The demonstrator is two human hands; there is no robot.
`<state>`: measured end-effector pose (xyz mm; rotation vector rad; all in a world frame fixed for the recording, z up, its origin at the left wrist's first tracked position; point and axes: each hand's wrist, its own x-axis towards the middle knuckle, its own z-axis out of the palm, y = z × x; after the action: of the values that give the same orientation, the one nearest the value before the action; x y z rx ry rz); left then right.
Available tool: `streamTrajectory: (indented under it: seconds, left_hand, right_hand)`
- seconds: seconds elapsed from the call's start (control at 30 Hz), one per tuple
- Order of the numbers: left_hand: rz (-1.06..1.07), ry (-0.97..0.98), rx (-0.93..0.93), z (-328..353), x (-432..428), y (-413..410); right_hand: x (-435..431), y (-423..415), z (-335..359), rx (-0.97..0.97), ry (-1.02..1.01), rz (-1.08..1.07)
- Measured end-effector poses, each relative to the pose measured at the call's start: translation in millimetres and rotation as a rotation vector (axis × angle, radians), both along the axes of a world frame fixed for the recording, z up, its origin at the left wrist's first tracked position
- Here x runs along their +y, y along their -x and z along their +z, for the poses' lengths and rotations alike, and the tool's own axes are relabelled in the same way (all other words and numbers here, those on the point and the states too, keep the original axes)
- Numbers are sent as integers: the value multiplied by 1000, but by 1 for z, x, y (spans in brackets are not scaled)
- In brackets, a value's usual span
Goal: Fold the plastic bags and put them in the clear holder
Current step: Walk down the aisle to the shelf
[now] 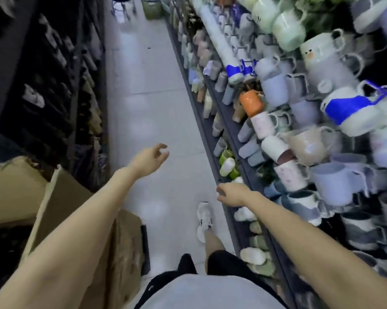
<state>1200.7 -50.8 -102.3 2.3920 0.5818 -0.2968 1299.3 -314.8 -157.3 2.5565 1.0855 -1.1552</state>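
Midway down a shop aisle, a person is pictured on the pale tiled floor with both bare arms stretched forward. The left hand hangs over the floor, well to the left of the mug shelf. Its fingers are loosely curled, thumb and forefinger close together, gripping nothing. The right hand hovers just beside the mug shelf's lower edge, palm down, fingers loosely bent and likewise holding nothing. Neither plastic bags nor a clear holder can be made out near the hands, and the picture is blurred by motion. The mug shelf runs along the right side, crowded with pale mugs, among them an orange mug and a blue-and-white piece. Across the aisle from the mug shelf, an open cardboard box stands under the left forearm, with dark shelving behind it. A white shoe is planted on the floor close to the foot of the mug shelf, below black shorts and a grey shirt.
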Motion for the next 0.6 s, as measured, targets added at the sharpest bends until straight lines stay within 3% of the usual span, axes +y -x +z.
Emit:
streamTrajectory:
  seconds: [0.33,0.6]
  left_hand:
    - [320,-26,-77,27,143,-159]
    - [349,-55,-45,9,290,-306]
  right_hand:
    - [175,-251,2,-2,-24,201]
    - [363,-401,-16,44,-58,298]
